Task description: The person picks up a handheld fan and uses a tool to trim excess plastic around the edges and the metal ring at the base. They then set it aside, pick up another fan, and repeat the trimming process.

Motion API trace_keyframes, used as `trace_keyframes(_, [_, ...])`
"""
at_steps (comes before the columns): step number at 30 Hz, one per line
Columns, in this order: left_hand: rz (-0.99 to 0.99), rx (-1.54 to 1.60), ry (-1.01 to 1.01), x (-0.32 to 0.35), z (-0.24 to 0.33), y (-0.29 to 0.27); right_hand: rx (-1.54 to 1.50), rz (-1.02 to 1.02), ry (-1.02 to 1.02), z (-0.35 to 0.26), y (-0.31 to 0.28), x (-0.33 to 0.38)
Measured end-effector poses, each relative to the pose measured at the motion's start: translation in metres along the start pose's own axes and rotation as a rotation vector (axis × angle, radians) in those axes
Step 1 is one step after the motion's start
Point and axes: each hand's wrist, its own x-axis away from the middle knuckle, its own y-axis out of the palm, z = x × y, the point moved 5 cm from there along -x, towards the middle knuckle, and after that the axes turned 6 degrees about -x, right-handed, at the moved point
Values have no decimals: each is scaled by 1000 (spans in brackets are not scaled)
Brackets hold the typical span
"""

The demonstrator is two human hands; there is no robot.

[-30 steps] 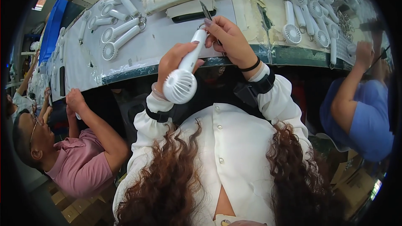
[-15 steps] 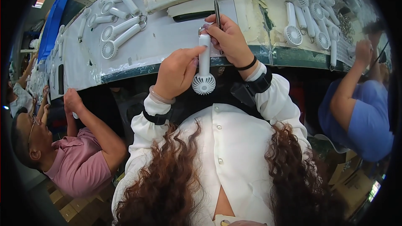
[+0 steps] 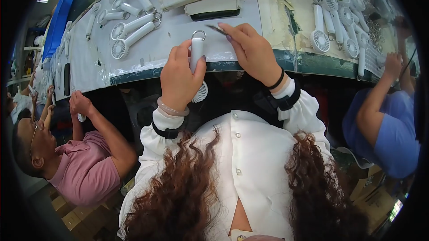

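At frame centre, the left hand (image 3: 180, 80) grips a white handheld fan (image 3: 197, 69) upright at the desk (image 3: 170, 31) edge, ring end up; the right hand (image 3: 252, 53) pinches a thin tool (image 3: 216, 29) just upper right.

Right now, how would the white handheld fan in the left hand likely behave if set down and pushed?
The fan looks like rigid plastic, likely light: the left hand holds it alone. Its round head might let it roll. The metal ring could snag.
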Motion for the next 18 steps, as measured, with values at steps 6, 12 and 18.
trace_keyframes(6, [11,-213,63,0,-1,1,343,-106,-50,-20,2,16])
trace_keyframes(12, [-4,-215,50,0,-4,1,419,-110,-96,-27,3,16])
trace_keyframes(18, [-52,-154,24,-2,-8,1,452,-158,-121,-24,8,17])
